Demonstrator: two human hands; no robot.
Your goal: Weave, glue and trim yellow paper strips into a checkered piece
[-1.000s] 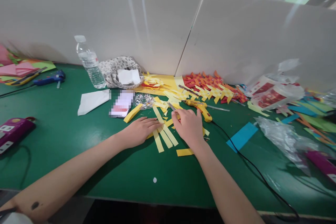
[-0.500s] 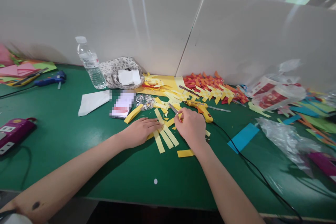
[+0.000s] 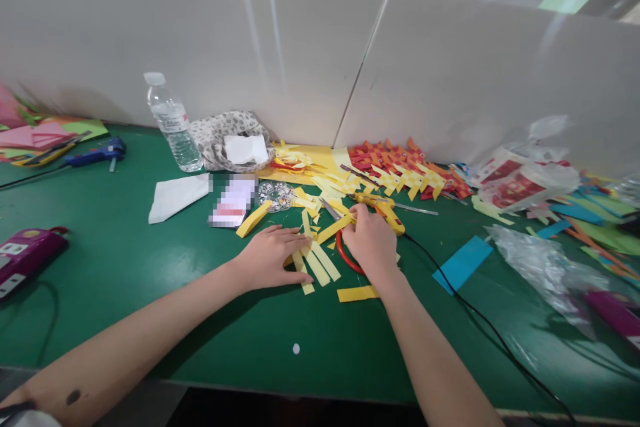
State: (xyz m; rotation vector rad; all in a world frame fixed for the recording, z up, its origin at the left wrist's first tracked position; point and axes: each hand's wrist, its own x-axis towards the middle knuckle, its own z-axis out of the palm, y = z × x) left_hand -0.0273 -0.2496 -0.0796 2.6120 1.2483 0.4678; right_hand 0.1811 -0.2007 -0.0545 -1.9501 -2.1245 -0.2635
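My left hand [image 3: 275, 257] lies low over several pale yellow paper strips [image 3: 325, 261] on the green table, fingers stretched out and thumb apart. Closed fingertips of my right hand [image 3: 373, 240] pinch the upper right end of a darker yellow paper strip [image 3: 334, 229]. That strip slants across a pair of scissors with red handles [image 3: 345, 255]; their blades point up and left, and my right hand partly hides the handles. Behind this hand lies a yellow glue gun [image 3: 387, 210]. Another yellow strip [image 3: 357, 293] rests near my right wrist.
A phone [image 3: 234, 201], a clear dish of small round pieces [image 3: 276, 195] and a water bottle [image 3: 175, 123] stand left of centre. Folded red and yellow paper pieces [image 3: 390, 163] line the partition. The glue gun's black cord [image 3: 480, 313] crosses the right side, past a blue paper [image 3: 464, 263].
My right hand has come off the scissors, whose red handles now show, and pinches a yellow strip lifted across them. My left thumb has spread away from the fingers.
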